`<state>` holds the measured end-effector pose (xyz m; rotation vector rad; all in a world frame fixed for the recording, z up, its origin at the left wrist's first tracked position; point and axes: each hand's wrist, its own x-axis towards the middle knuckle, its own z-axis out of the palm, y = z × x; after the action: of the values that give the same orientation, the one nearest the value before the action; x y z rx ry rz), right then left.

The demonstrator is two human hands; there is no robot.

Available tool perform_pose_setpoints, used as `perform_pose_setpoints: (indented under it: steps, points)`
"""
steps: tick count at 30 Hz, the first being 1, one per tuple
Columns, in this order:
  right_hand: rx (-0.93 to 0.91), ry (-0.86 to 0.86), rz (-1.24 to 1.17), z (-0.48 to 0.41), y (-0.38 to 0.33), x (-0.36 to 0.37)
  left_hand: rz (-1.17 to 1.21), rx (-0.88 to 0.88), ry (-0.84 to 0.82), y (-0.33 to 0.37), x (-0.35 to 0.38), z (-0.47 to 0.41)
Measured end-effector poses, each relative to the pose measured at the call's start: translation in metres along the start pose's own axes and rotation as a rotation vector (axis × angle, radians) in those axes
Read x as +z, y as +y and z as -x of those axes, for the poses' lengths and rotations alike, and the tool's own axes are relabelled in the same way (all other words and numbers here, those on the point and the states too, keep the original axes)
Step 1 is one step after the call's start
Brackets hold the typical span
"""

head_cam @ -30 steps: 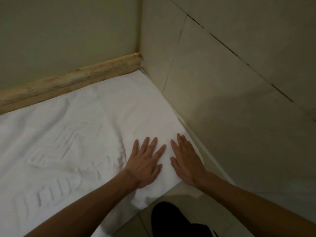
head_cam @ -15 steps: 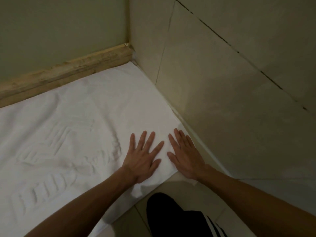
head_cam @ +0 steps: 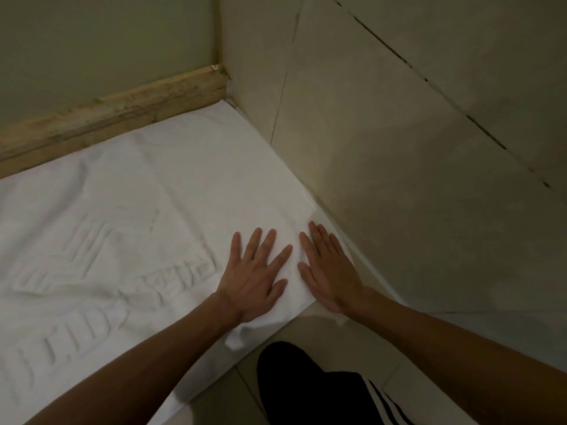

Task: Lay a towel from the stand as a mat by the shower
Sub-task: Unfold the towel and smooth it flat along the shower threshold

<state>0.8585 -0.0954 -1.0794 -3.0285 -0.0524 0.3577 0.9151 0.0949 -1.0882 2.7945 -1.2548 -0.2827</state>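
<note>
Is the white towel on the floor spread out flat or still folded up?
Spread flat: the towel lies open along the wooden threshold, with both palms, left hand and right hand, pressing its near corner.

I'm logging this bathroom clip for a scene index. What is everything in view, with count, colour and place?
White towel with raised woven pattern: one, white, spread flat on the floor into the corner.
Worn wooden skirting strip: one, tan, along the base of the far wall, at the towel's far edge.
Large beige wall tiles: several, beige with dark grout lines, on the right.
Pale tiled floor: one, pale, bare at lower right.
Black trouser leg with white stripes: one, bottom centre.
Left hand: one, flat on the towel, fingers spread.
Right hand: one, flat on the towel's near right corner.
</note>
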Motion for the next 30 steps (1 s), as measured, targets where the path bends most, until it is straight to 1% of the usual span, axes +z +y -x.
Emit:
perform_pose_setpoints:
  steps: [5, 12, 22, 26, 30]
  points:
    - [-0.010, -0.011, -0.043, 0.001, -0.008, 0.005, 0.006, 0.006, -0.004, 0.000, 0.002, 0.007]
    - [0.018, -0.056, 0.023, 0.002, -0.004, 0.007, -0.004, 0.009, -0.012, 0.001, 0.008, 0.005]
    - [0.033, -0.028, 0.081, 0.005, 0.001, 0.007, -0.006, 0.000, -0.044, 0.006, 0.006, 0.003]
    - [0.033, -0.025, 0.066, 0.003, -0.002, 0.006, 0.014, 0.010, -0.042, 0.001, 0.003, 0.005]
    - [0.037, -0.004, 0.011, -0.005, -0.015, 0.000, 0.039, -0.060, -0.029, -0.012, 0.000, 0.012]
